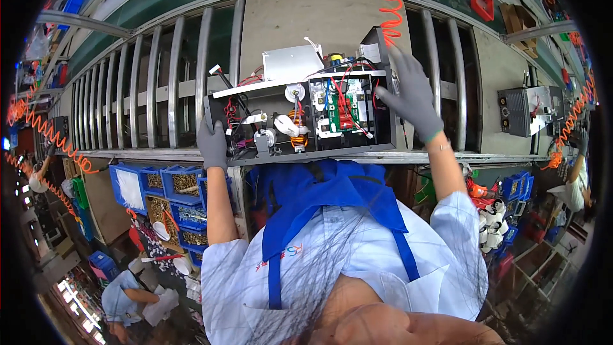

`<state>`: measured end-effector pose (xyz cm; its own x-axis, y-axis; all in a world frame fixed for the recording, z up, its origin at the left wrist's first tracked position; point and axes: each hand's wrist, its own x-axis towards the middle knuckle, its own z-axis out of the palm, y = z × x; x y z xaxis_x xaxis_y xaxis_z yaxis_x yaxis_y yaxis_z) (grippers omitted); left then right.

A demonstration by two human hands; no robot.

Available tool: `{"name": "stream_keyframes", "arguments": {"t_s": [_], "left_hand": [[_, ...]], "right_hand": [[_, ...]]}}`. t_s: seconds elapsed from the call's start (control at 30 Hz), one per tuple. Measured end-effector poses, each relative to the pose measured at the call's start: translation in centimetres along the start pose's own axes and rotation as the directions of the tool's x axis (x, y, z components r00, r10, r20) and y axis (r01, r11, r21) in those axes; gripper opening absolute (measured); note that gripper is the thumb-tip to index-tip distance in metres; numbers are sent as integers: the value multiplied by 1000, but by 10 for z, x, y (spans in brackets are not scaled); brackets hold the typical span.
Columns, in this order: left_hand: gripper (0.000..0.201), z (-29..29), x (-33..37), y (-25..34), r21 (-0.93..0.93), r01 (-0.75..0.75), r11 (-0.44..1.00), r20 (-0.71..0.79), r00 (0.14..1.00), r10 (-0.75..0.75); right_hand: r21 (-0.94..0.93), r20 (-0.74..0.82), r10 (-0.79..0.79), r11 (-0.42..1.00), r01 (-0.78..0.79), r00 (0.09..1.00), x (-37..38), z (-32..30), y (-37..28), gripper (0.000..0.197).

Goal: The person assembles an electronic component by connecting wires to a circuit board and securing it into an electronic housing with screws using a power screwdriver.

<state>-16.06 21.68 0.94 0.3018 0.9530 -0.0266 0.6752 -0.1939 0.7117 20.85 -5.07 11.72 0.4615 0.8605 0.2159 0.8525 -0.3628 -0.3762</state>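
An open dark metal case (pixel 345 151) of electronics lies on a board across the roller conveyor. Inside are a green circuit board (pixel 334 120) with red wires, an orange-wound coil (pixel 298 134) and white connectors. A white panel (pixel 290 62) stands at its far side, with loose wires around it. My left hand (pixel 213 144), in a grey glove, grips the case's left end, thumb over the wall. At the right end my grey-gloved right hand (pixel 414 92) is spread, fingers pointing away and thumb next to the case wall; whether it touches is hard to tell.
Metal rollers (pixel 153 83) flank the board. A red coiled hose (pixel 393 9) hangs at the far side. Blue bins (pixel 185 184) of small brass-coloured parts stand at near left. Another case (pixel 531 111) sits right. A co-worker (pixel 128 303) bends at lower left.
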Motion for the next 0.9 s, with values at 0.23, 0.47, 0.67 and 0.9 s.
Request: {"name": "stream_keyframes", "arguments": {"t_s": [0.23,0.47,0.67,0.9], "left_hand": [[33,7,9,-10,36,-36,999,14,999,35],[25,6,11,-13,-10,0,1000,-16,1000,0],[29,6,14,-6,8,-10,1000,36,999,10],[44,4,-1,6,-8,-104,995,-145,984,101]], "right_hand": [[203,572,-258,964,170,779,84,52,10,43],[827,133,57,544,-142,989,169,22,52,38],[-56,241,238,971,-231,941,195,70,88,53],[275,-72,-160,945,174,984,91,15,-8,49]]}}
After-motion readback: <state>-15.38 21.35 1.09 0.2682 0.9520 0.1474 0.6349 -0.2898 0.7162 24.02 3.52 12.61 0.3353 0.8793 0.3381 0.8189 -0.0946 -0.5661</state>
